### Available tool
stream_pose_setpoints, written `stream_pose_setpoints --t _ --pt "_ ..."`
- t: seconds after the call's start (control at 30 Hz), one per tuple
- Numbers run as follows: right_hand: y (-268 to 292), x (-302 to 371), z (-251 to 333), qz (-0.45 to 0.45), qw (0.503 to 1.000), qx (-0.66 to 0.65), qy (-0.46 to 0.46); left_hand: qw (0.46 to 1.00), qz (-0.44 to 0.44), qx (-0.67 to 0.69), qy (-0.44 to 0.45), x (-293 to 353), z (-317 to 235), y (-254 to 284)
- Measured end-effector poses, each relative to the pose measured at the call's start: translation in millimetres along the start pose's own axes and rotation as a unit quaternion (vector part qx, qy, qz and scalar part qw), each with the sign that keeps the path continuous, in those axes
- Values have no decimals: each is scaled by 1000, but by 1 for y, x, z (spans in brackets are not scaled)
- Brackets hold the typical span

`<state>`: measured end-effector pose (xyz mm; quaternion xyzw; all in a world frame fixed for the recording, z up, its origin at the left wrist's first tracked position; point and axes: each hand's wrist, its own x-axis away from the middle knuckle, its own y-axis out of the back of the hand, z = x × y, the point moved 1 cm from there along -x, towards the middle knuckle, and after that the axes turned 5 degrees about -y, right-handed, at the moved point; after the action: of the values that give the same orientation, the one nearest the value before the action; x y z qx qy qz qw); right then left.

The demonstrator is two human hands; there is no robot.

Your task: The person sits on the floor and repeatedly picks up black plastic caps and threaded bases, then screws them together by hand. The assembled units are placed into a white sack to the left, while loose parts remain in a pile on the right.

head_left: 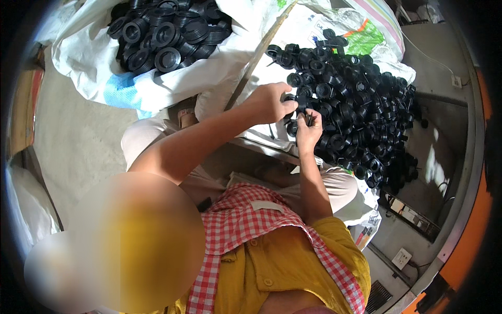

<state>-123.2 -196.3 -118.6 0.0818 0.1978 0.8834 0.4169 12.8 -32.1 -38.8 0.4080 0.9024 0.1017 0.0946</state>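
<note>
A: Grey floor (78, 131) at left of the frame, white sheeting (293, 31) under the upper right. How far along?

B: Well short of done, judging by the big loose heap of black caps (361, 110) at upper right. Also black rings (164, 36) in a white sack (78, 65) at upper left; finished or waiting, impossible to tell.

A: And the grip?

B: Right hand (309, 133) closed in a pinch on a small black piece (308, 120), mid-frame at the heap's near edge. Left hand (272, 102) just beside, fingers curled; clamped on a cap or not, cannot tell.

A: Anything in the way?

B: Possibly a wooden stick (261, 55), slanting between sack and heap, near the left wrist. Farther off, a socket (401, 258) at lower right and an orange panel (463, 267) beyond.
</note>
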Motion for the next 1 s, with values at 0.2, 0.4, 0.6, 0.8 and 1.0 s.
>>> stream_pose_setpoints --t 0.2,0.4,0.6,0.8,1.0 --pt "-1 36 58 120 984 4 131 925 69 320 193 9 -16 -18" --pt "14 43 76 138 960 3 245 963 96 236 84 -2 0 -11" --pt "58 22 86 190 967 77 154 922 310 233 22 0 -1 8" --pt "77 21 123 328 880 222 260 865 391 298 101 16 -22 -2" --pt "69 40 109 308 893 174 278 869 382 191 250 24 -23 -9"
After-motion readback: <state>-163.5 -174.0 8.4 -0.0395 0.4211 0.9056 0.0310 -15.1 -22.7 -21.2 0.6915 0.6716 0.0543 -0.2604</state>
